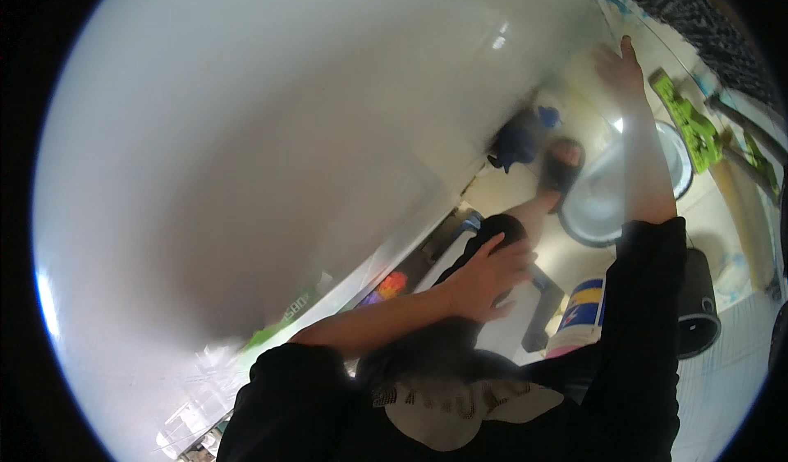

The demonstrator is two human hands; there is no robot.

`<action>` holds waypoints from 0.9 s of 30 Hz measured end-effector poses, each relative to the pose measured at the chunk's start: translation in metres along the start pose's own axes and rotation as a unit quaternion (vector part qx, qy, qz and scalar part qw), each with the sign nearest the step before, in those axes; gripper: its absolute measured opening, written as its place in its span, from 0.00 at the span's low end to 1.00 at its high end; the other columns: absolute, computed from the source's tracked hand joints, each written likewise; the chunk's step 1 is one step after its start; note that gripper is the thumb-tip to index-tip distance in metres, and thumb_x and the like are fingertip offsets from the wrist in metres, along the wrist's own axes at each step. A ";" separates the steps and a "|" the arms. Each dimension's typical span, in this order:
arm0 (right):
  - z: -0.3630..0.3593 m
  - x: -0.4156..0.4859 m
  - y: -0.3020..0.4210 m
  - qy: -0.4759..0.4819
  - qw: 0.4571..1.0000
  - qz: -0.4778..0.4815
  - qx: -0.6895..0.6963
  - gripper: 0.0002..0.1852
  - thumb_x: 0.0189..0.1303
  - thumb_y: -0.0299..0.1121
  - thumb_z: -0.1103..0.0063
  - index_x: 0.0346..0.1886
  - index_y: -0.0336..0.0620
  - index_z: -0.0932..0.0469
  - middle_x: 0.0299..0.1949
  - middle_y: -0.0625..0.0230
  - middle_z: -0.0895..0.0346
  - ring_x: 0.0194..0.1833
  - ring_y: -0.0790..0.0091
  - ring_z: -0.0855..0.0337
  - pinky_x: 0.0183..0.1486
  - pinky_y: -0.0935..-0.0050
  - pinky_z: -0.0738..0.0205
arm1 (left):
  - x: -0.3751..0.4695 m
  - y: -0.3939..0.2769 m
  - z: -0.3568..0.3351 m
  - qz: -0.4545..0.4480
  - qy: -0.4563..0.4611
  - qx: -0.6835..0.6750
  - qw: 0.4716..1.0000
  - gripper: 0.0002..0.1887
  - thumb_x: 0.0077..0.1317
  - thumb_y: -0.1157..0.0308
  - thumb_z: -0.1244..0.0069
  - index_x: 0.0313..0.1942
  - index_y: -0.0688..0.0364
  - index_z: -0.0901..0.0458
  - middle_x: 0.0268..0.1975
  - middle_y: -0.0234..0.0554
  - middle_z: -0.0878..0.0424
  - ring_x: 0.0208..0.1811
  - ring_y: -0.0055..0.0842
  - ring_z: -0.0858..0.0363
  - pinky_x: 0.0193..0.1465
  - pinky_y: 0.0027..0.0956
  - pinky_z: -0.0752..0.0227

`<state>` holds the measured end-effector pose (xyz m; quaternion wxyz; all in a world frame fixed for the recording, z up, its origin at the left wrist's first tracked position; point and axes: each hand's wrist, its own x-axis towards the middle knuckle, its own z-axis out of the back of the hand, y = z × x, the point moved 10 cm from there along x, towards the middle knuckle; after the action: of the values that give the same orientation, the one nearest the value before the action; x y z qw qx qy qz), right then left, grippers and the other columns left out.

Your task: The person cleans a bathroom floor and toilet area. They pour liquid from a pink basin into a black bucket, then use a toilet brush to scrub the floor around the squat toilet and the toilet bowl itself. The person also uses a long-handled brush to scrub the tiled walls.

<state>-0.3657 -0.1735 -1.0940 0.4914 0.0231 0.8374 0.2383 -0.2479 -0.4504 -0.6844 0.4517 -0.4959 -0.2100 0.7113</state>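
Note:
My right hand reaches far forward, blurred, with its thumb raised and nothing visible in it. It is over the tiled floor, near a light-green plastic thing and the rim of a pale round basin. My left hand hovers over or touches my bent knee, fingers spread and holding nothing; contact cannot be told. Beyond the knee, my sandalled foot is on the floor, beside the basin. Dark blue cloth lies ahead of the foot, against a large white glossy panel.
The white panel fills the left side; a green label with writing is on its lower edge. A white bucket with a blue and yellow label and a black bucket are at right. A dark shaggy textile is at upper right.

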 end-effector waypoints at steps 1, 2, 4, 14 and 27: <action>-0.004 0.016 0.005 -0.015 0.999 0.015 0.031 0.39 0.72 0.60 0.53 0.78 0.52 0.50 0.59 0.55 0.22 0.53 0.57 0.18 0.58 0.58 0.27 | 0.002 0.005 0.002 0.000 0.004 -0.015 1.000 0.30 0.55 0.66 0.40 0.59 0.56 0.27 0.70 0.48 0.33 0.76 0.47 0.43 0.77 0.61 0.59; -0.012 0.017 -0.002 -0.046 0.997 0.034 0.046 0.38 0.73 0.57 0.53 0.77 0.50 0.49 0.60 0.52 0.23 0.53 0.56 0.18 0.58 0.56 0.26 | -0.004 0.008 0.001 0.007 -0.006 -0.004 1.000 0.30 0.55 0.66 0.40 0.59 0.56 0.27 0.71 0.48 0.34 0.77 0.47 0.43 0.77 0.61 0.59; -0.028 0.007 -0.012 -0.057 0.995 0.081 0.012 0.34 0.75 0.51 0.54 0.75 0.44 0.48 0.62 0.47 0.26 0.54 0.53 0.19 0.56 0.54 0.22 | -0.011 0.012 -0.001 0.013 -0.023 0.019 0.999 0.29 0.55 0.67 0.40 0.59 0.56 0.27 0.71 0.48 0.34 0.77 0.47 0.43 0.77 0.61 0.60; 0.118 -0.201 -0.109 -0.130 0.959 0.069 -0.241 0.31 0.67 0.24 0.47 0.72 0.43 0.44 0.40 0.55 0.19 0.30 0.66 0.19 0.28 0.68 0.25 | -0.009 -0.006 -0.011 0.018 0.021 -0.001 1.000 0.26 0.55 0.67 0.40 0.55 0.59 0.25 0.69 0.51 0.34 0.78 0.45 0.47 0.78 0.61 0.61; 0.088 -0.161 -0.144 0.027 0.761 0.111 -0.639 0.28 0.68 0.31 0.48 0.73 0.52 0.34 0.47 0.37 0.20 0.48 0.37 0.18 0.51 0.49 0.25 | -0.011 0.003 -0.026 0.015 0.047 0.005 0.999 0.27 0.56 0.68 0.41 0.57 0.58 0.27 0.69 0.50 0.34 0.78 0.44 0.45 0.78 0.61 0.63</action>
<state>-0.1817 -0.3117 -1.0596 0.3394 -0.2095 0.4957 0.7715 -0.2247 -0.4658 -0.6921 0.4531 -0.5294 -0.1774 0.6949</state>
